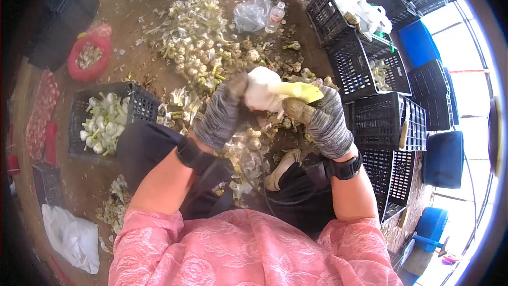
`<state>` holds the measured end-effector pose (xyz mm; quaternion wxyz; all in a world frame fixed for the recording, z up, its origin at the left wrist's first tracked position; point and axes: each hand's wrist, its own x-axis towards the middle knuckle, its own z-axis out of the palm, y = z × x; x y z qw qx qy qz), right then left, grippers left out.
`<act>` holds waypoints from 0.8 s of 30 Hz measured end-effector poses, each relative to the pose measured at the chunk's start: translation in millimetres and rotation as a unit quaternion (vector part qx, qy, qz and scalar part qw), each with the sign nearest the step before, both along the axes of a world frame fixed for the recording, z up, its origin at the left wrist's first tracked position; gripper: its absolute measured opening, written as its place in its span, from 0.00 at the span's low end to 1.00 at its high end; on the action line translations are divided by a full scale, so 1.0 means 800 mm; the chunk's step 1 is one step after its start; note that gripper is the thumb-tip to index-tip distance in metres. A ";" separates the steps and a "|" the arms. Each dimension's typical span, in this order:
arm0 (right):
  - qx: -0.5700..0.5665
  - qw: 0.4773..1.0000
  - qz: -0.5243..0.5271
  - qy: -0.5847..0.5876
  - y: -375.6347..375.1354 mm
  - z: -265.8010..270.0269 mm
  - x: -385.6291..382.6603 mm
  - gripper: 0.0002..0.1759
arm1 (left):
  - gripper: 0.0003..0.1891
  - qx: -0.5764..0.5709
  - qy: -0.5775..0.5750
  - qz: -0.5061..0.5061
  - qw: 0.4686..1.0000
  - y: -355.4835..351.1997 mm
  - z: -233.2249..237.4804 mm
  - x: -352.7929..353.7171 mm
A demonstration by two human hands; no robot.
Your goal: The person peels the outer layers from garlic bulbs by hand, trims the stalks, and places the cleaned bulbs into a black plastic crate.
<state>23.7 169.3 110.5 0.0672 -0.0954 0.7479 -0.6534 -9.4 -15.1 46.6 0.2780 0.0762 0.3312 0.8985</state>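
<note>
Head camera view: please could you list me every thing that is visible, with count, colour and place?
Held bulb: one, white with yellow-green stem, between the hands
Garlic pile: many, pale, on the ground ahead
Black crates: several, right, upper left, top
Left crate: one, dark, holds white bulbs
Mesh bag: one, red-pink, left
Long mesh sack: pink, far left
Clear bag, bottle: one each, beyond the pile
White bags: lower left and upper right
Blue containers: several, far right
Shoe: one, light
Wristbands: two, black
Top: one, pink
Left hand, right hand: grey gloves
</note>
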 end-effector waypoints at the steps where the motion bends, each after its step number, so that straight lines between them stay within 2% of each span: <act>1: -0.084 0.996 0.004 -0.042 -0.002 -0.002 0.002 0.15 | 0.29 0.019 -0.032 -0.011 0.999 0.002 -0.012 -0.003; 2: -0.167 0.982 0.008 -0.083 -0.003 -0.003 0.003 0.15 | 0.29 0.019 -0.032 -0.012 0.999 0.002 -0.043 -0.012; 3: -0.137 0.989 0.044 0.023 -0.003 -0.008 -0.002 0.15 | 0.28 -0.044 0.020 0.006 0.999 -0.004 -0.090 -0.028; 4: -0.137 0.989 0.044 0.023 -0.003 -0.008 -0.001 0.15 | 0.28 -0.107 0.070 0.023 0.992 -0.010 -0.132 -0.042; 5: -0.145 0.989 0.013 -0.030 -0.003 -0.008 0.000 0.14 | 0.28 -0.168 0.120 0.041 0.978 -0.013 -0.151 -0.048; 6: -0.152 0.985 -0.017 -0.083 -0.004 -0.008 0.002 0.13 | 0.28 -0.168 0.120 0.040 0.978 -0.006 -0.112 -0.031; 7: -0.151 0.985 -0.018 -0.083 -0.003 -0.010 0.002 0.13 | 0.26 -0.168 0.164 0.091 0.968 0.006 -0.035 -0.001; 8: -0.046 0.999 0.000 -0.001 -0.002 -0.012 0.001 0.12 | 0.25 -0.166 0.209 0.142 0.953 0.012 0.007 0.015; 9: 0.061 0.995 0.019 0.083 -0.002 -0.013 0.000 0.12 | 0.29 -0.142 0.221 0.142 0.954 0.009 0.002 0.012; 10: 0.060 0.995 0.020 0.083 -0.003 -0.010 0.000 0.12 | 0.29 -0.143 0.221 0.143 0.954 0.006 -0.002 0.011; 12: -0.102 0.993 0.036 -0.044 0.000 0.002 0.004 0.11 | 0.30 -0.157 0.269 0.164 0.936 0.004 -0.003 0.011; 13: -0.151 0.983 0.031 -0.096 0.009 0.005 0.002 0.11 | 0.31 -0.172 0.220 0.164 0.946 0.005 0.001 0.011; 14: -0.150 0.983 0.031 -0.097 0.011 0.003 -0.001 0.11 | 0.31 -0.171 0.219 0.164 0.946 0.002 0.010 0.012; 16: -0.179 0.978 0.013 -0.111 0.010 0.002 -0.004 0.14 | 0.32 -0.165 0.148 0.080 0.972 -0.010 0.021 0.010; 17: -0.293 0.941 0.019 -0.167 0.004 0.005 -0.002 0.16 | 0.28 -0.171 0.154 0.047 0.972 -0.017 0.007 0.006; 18: -0.293 0.941 0.020 -0.167 0.008 0.004 -0.003 0.16 | 0.28 -0.171 0.154 0.047 0.972 -0.015 0.007 0.007; 20: -0.393 0.890 0.013 -0.229 0.021 -0.003 -0.004 0.19 | 0.26 0.060 0.031 -0.065 0.996 -0.009 0.007 0.013; 21: -0.399 0.886 0.016 -0.236 0.025 -0.006 -0.006 0.19 | 0.27 0.006 0.057 -0.064 0.996 -0.019 -0.003 0.012; 22: -0.399 0.886 0.016 -0.236 0.030 -0.007 -0.010 0.19 | 0.27 0.006 0.058 -0.065 0.996 -0.017 -0.011 0.009; 24: -0.481 0.828 -0.014 -0.288 0.040 -0.009 -0.016 0.24 | 0.28 0.184 0.111 -0.154 0.964 -0.013 -0.013 0.002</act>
